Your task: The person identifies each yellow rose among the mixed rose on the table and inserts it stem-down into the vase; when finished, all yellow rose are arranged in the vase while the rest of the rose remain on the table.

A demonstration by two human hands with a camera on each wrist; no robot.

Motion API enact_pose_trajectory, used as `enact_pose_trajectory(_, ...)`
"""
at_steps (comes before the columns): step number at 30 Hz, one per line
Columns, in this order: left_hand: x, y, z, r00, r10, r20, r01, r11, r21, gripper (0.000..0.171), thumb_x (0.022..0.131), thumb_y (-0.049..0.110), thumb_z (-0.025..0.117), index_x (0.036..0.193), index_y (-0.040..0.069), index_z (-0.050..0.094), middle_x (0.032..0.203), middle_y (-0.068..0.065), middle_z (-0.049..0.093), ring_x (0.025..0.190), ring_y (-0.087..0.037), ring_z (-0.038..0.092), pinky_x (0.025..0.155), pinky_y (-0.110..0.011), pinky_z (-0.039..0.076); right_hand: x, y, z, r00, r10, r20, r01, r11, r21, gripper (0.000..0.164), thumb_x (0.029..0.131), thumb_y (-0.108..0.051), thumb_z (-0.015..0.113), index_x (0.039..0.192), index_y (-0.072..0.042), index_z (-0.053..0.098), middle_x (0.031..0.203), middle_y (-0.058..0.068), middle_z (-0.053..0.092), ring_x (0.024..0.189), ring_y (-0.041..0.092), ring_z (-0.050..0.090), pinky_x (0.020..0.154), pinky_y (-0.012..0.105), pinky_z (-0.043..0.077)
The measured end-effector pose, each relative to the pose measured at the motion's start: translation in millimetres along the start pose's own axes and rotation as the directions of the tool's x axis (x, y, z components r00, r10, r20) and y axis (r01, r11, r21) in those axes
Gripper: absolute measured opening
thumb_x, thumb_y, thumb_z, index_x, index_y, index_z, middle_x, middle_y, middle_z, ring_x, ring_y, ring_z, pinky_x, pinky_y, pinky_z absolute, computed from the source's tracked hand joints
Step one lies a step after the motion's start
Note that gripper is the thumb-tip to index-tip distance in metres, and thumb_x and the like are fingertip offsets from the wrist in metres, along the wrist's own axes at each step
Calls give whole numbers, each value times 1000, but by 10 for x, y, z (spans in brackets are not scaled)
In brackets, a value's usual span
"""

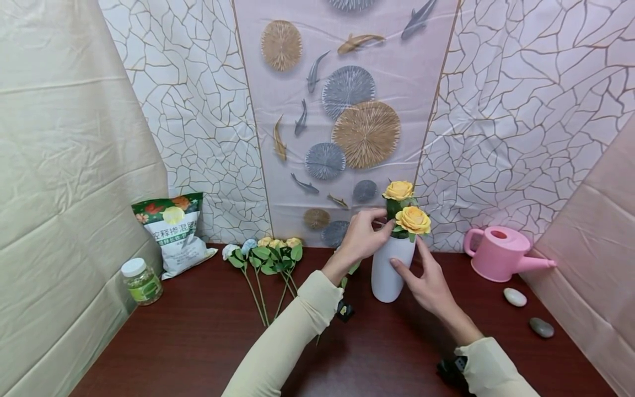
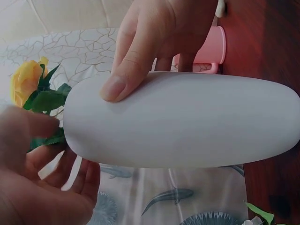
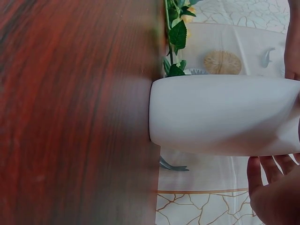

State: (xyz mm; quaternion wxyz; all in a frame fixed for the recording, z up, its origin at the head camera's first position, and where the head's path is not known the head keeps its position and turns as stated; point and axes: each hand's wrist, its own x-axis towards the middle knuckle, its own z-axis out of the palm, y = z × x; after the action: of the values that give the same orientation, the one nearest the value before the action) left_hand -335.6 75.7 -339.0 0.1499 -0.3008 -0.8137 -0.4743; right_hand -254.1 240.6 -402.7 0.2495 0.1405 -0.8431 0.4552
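White vase [image 1: 389, 278], one, standing on the dark red-brown table [image 1: 188, 342], right of centre; your right hand [image 1: 429, 282] grips its upper part, thumb on the near face, fingers round the other side; yellow roses [image 1: 413, 220], two, heads above the vase's mouth, green leaves at the rim; your left hand [image 1: 367, 234], fingers bent, at those leaves, though whether it pinches a stem cannot be told; loose flowers [image 1: 264, 242], white, blue and yellow, lying to the left of your left hand; pink watering can [image 1: 498, 255], well apart to the right, spout pointing right; pale stone [image 1: 515, 297] and grey stone [image 1: 541, 327], near the can; green-and-white bag [image 1: 178, 242], back left; white-lidded jar [image 1: 143, 282], just beside the bag; patterned cloth [image 1: 367, 135], printed with fish, hanging behind
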Motion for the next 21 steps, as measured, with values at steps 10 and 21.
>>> enact_pose_trajectory(10, 99, 94, 119, 981, -74, -180, 83, 996, 43, 13, 91, 23, 76, 104, 23, 77, 91, 11, 77, 79, 3, 68, 72, -14, 54, 43, 393, 65, 1000, 22, -8, -22, 999, -24, 82, 94, -30, 73, 158, -35, 24, 147, 3, 54, 132, 15, 52, 107, 32, 42)
enact_pose_trajectory(21, 95, 98, 171, 992, -81, -98, 83, 996, 15, 33, 83, 5, 75, 113, 19, 73, 97, 7, 79, 96, -2, 71, 85, -19, 56, -6, -16, -27, 1000, -3, 16, 4, 1000, -26, 76, 97, -24, 69, 159, -18, 27, 146, 12, 54, 129, 22, 54, 104, 46, 45)
